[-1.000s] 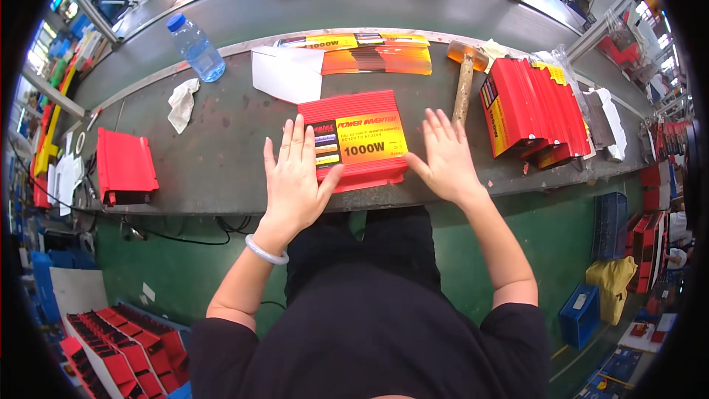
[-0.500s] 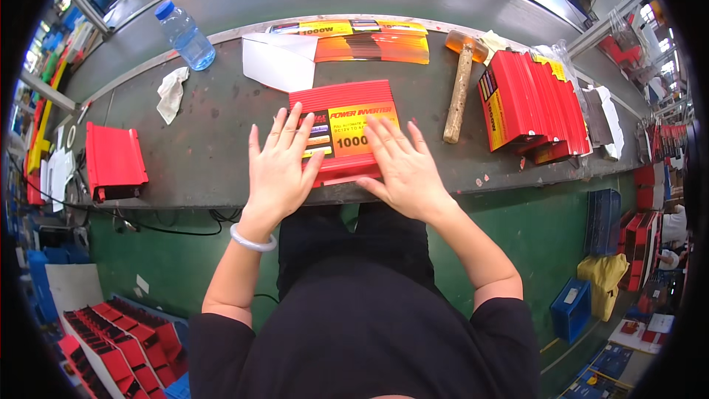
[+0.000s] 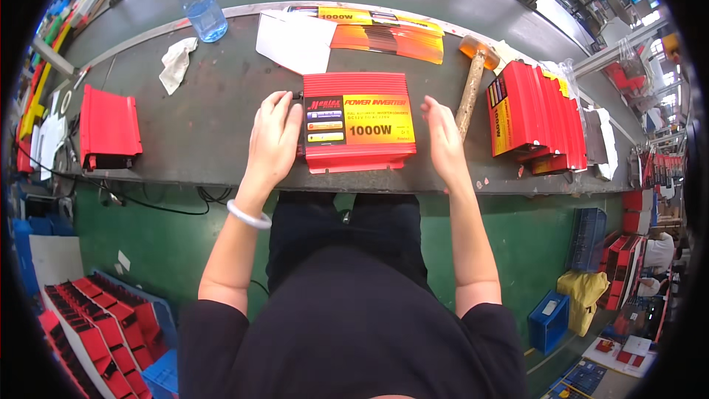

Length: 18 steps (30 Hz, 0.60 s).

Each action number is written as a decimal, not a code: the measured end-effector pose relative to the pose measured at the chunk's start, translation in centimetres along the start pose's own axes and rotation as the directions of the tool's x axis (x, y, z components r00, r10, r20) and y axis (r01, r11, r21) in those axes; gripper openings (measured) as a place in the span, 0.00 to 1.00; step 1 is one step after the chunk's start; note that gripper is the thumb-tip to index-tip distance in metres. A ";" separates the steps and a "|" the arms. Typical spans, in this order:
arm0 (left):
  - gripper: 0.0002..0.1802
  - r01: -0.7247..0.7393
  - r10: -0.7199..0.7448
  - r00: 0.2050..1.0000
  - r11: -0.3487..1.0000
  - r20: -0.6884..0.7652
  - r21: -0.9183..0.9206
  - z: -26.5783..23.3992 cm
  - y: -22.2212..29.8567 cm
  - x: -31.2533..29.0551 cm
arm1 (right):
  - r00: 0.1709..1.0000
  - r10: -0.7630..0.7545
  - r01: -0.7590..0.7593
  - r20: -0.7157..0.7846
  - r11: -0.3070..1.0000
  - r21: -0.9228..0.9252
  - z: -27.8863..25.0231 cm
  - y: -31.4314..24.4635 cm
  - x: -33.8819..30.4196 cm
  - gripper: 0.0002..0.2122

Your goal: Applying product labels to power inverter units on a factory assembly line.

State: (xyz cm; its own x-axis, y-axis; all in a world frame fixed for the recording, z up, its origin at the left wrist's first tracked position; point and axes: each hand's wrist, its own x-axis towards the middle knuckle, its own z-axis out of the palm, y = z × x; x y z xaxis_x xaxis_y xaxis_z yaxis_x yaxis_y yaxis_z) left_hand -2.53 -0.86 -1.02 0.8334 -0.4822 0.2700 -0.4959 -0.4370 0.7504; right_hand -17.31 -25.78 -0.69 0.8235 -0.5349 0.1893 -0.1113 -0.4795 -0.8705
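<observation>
A person at a grey workbench, seen from above, has both bare hands at the ends of one red ribbed metal box. The box lies flat near the bench's front edge, straight ahead of the body; its yellow-and-black label faces up and reads upright for the wearer, which is probably why it is turned this way.

The left hand is cupped along the box's dark left end, fingers together and bent — from this angle I cannot tell whether it grips the box or only sits against it. The right hand stands just beside the opposite end, loosely curled around nothing visible, with a gap of bench between.

Just beyond the right hand, a mallet lies with its wooden handle toward the person, seemingly for easy reach. Farther right, labelled red cases stand packed side by side, perhaps to save room. Behind the box are a white sheet and overlapping label strips; another red case sits apart, far left.
</observation>
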 end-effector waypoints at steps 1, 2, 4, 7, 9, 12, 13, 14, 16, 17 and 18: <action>0.31 0.034 -0.034 0.999 0.999 0.008 0.022 0.6 -0.1 0.4 | 0.999 0.015 -0.016 -0.030 0.999 -0.030 0.7 0.0 0.8 0.22; 0.40 0.067 -0.068 0.998 0.997 0.019 0.043 1.0 0.3 0.6 | 1.000 0.030 -0.030 0.000 0.999 0.014 1.4 -0.2 1.1 0.28; 0.49 0.037 -0.042 0.998 0.994 0.049 0.103 1.8 0.7 1.0 | 0.993 -0.114 0.112 0.019 0.915 -0.387 2.6 -1.8 1.3 0.39; 0.57 0.039 -0.055 0.994 0.984 0.091 0.173 2.3 1.2 1.1 | 0.977 -0.195 0.197 0.089 0.654 -0.730 5.2 -4.2 1.4 0.51; 0.54 0.008 -0.036 0.992 0.974 0.120 0.227 2.4 1.0 1.1 | 0.980 -0.182 0.187 0.085 0.671 -0.717 5.6 -3.6 1.4 0.48; 0.48 -0.012 -0.005 0.993 0.990 0.117 0.141 2.6 -0.2 1.4 | 0.987 -0.150 0.158 0.060 0.814 -0.560 5.2 -2.8 1.7 0.39; 0.38 -0.008 -0.001 0.995 0.996 0.097 0.092 2.3 0.1 1.2 | 0.991 -0.127 0.132 0.037 0.908 -0.399 4.8 -2.7 1.8 0.35; 0.38 -0.005 -0.003 0.995 0.996 0.098 0.088 2.4 -0.4 1.3 | 0.998 -0.069 0.066 0.006 0.920 -0.386 4.3 -2.8 1.6 0.25; 0.28 0.050 -0.038 0.998 0.974 0.055 -0.223 2.9 -1.7 1.5 | 1.000 0.005 -0.005 0.002 0.999 0.043 3.0 0.1 2.8 0.21; 0.23 0.038 -0.045 0.999 0.940 -0.014 -0.340 2.7 -2.2 1.3 | 0.995 0.084 -0.093 0.046 0.960 0.265 2.4 1.3 2.6 0.18; 0.22 0.043 -0.057 0.998 0.957 -0.040 -0.287 2.2 -2.2 1.0 | 0.995 0.084 -0.094 0.049 0.961 0.259 2.2 1.5 2.5 0.18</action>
State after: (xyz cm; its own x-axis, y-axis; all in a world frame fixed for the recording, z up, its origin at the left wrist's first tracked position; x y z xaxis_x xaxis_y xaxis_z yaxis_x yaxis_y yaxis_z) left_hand -1.15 -2.08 -3.75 0.8693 -0.4259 0.2508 -0.3688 -0.2211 0.9028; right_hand -14.20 -26.29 -2.53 0.8373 -0.5387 0.0935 -0.0401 -0.2310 -0.9721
